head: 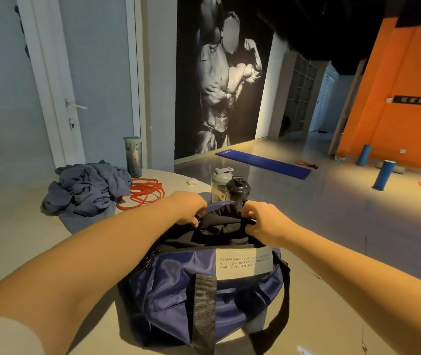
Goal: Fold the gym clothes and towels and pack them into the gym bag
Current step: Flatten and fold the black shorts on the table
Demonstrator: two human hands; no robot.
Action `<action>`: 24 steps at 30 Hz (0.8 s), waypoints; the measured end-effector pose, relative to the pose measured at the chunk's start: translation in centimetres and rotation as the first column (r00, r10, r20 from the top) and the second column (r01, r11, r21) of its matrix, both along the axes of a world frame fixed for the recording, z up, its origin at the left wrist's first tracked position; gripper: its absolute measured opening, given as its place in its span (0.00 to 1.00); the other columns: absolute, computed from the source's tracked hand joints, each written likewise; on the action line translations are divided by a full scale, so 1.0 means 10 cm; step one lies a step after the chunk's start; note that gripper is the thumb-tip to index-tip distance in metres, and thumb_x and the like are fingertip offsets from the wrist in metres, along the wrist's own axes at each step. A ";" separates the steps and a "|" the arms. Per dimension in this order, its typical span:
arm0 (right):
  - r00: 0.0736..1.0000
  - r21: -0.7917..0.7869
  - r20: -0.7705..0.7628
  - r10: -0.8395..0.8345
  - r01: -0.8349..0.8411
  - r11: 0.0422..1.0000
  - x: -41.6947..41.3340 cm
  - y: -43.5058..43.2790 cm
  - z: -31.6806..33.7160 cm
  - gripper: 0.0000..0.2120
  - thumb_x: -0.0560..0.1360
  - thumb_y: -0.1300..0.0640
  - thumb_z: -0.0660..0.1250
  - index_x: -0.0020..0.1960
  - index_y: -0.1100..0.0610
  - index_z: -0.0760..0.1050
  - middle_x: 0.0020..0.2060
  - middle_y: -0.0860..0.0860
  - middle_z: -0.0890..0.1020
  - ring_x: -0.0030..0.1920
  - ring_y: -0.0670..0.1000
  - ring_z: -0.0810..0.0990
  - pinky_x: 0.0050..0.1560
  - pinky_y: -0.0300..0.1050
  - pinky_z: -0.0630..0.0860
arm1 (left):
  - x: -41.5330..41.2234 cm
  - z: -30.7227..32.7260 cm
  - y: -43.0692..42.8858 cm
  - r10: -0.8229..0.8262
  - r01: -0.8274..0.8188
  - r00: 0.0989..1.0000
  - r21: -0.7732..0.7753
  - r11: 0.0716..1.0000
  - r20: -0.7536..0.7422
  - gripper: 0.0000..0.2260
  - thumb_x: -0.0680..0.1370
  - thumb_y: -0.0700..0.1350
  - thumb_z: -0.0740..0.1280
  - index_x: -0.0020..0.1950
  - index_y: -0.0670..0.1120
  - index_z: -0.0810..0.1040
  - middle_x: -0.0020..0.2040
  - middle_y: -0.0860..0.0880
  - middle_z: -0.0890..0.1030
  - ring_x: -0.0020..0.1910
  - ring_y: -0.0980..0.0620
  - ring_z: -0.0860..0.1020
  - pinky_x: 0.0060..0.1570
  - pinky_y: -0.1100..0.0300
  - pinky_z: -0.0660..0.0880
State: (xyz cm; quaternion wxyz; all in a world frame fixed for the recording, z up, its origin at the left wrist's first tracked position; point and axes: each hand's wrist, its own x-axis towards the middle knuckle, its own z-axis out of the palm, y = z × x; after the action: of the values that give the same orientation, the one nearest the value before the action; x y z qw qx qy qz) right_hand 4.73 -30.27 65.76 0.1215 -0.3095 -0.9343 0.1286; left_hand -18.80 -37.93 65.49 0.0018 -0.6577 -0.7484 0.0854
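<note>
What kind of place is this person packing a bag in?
Most likely a gym: there is a large bodybuilder mural, a blue exercise mat spread on the floor, and blue foam rollers standing upright.

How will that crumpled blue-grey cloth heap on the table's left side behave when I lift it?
The blue-grey cloth heap lies in loose, deep folds, so it will probably sag and unfurl rather than hold its shape. It looks light for its bulk. Its right edge seems to rest on the orange cord, which might snag and drag along.
</note>
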 end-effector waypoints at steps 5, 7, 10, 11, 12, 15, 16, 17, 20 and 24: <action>0.996 0.041 -0.019 0.090 -0.089 0.995 0.01 -0.09 0.05 0.15 0.78 0.63 0.66 0.62 0.51 0.76 0.57 0.53 0.82 0.54 0.55 0.81 0.54 0.51 0.82 | -0.02 0.04 0.04 0.056 -0.037 0.994 0.207 0.978 -0.089 0.11 0.84 0.49 0.61 0.60 0.46 0.78 0.57 0.46 0.82 0.53 0.46 0.79 0.57 0.52 0.75; 0.990 0.088 -0.006 0.139 -0.137 0.987 -0.01 -0.15 0.08 0.20 0.78 0.65 0.64 0.67 0.50 0.77 0.60 0.52 0.83 0.57 0.55 0.82 0.57 0.51 0.81 | -0.03 0.15 0.07 0.133 -0.117 0.991 0.384 0.916 -0.014 0.08 0.84 0.49 0.59 0.55 0.47 0.75 0.55 0.46 0.80 0.49 0.47 0.77 0.48 0.52 0.72; 0.978 0.185 0.038 0.207 -0.210 0.960 -0.09 -0.22 0.15 0.24 0.79 0.64 0.62 0.72 0.46 0.74 0.64 0.49 0.82 0.63 0.54 0.80 0.61 0.51 0.80 | 0.00 0.35 0.12 0.234 -0.246 0.967 0.578 0.778 0.098 0.04 0.83 0.48 0.59 0.51 0.49 0.70 0.51 0.46 0.79 0.43 0.47 0.73 0.44 0.52 0.70; 0.972 0.193 0.057 0.228 -0.235 0.953 -0.13 -0.23 0.18 0.24 0.79 0.63 0.62 0.72 0.45 0.74 0.63 0.48 0.82 0.62 0.54 0.81 0.60 0.52 0.80 | 0.01 0.40 0.14 0.248 -0.277 0.959 0.617 0.737 0.134 0.04 0.84 0.48 0.59 0.52 0.49 0.71 0.50 0.46 0.79 0.42 0.47 0.73 0.45 0.52 0.70; 0.966 0.193 0.085 0.243 -0.255 0.948 -0.18 -0.24 0.21 0.24 0.79 0.62 0.61 0.72 0.45 0.74 0.62 0.49 0.83 0.61 0.54 0.81 0.59 0.52 0.80 | 0.03 0.43 0.17 0.251 -0.302 0.953 0.644 0.703 0.172 0.05 0.84 0.48 0.59 0.53 0.48 0.72 0.49 0.47 0.78 0.42 0.48 0.72 0.44 0.52 0.70; 0.952 0.210 0.229 0.203 -0.252 0.944 -0.33 -0.18 0.24 0.22 0.79 0.62 0.61 0.70 0.45 0.76 0.61 0.52 0.83 0.59 0.57 0.81 0.58 0.55 0.80 | 0.09 0.53 0.23 0.227 -0.343 0.939 0.697 0.630 0.258 0.05 0.84 0.48 0.59 0.52 0.49 0.71 0.45 0.49 0.75 0.40 0.49 0.72 0.40 0.53 0.67; 0.946 0.233 0.283 0.160 -0.230 0.945 -0.39 -0.13 0.22 0.21 0.79 0.61 0.61 0.69 0.46 0.77 0.60 0.54 0.82 0.58 0.59 0.81 0.58 0.57 0.80 | 0.10 0.55 0.24 0.218 -0.343 0.939 0.709 0.616 0.265 0.04 0.84 0.48 0.59 0.50 0.49 0.69 0.44 0.50 0.74 0.38 0.50 0.72 0.39 0.53 0.66; 0.941 0.263 0.323 0.097 -0.188 0.946 -0.45 -0.09 0.21 0.19 0.80 0.61 0.62 0.68 0.49 0.77 0.59 0.56 0.82 0.58 0.61 0.81 0.58 0.58 0.80 | 0.10 0.57 0.25 0.211 -0.338 0.941 0.718 0.609 0.264 0.05 0.84 0.48 0.59 0.49 0.50 0.68 0.43 0.49 0.75 0.38 0.50 0.72 0.39 0.53 0.66; 0.950 0.323 0.298 -0.095 -0.007 0.946 -0.59 -0.03 0.27 0.15 0.82 0.60 0.61 0.67 0.57 0.76 0.60 0.59 0.81 0.58 0.63 0.81 0.59 0.56 0.79 | 0.08 0.59 0.24 0.203 -0.324 0.946 0.731 0.600 0.253 0.05 0.84 0.48 0.59 0.48 0.51 0.67 0.43 0.50 0.75 0.38 0.49 0.73 0.39 0.53 0.67; 0.927 0.456 0.346 -0.146 -0.030 0.890 -0.74 -0.07 0.20 0.14 0.83 0.61 0.59 0.66 0.60 0.75 0.58 0.59 0.82 0.56 0.61 0.82 0.54 0.54 0.78 | 0.02 0.50 0.24 0.210 -0.328 0.945 0.734 0.595 0.253 0.05 0.84 0.49 0.61 0.53 0.50 0.72 0.44 0.50 0.76 0.38 0.52 0.73 0.38 0.55 0.67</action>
State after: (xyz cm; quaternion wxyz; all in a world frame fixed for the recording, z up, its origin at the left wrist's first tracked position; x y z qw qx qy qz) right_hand -2.65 -30.96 67.79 0.0153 -0.3195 -0.9343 -0.1571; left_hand -18.58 -35.50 70.50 0.2150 -0.4777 -0.8020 -0.2870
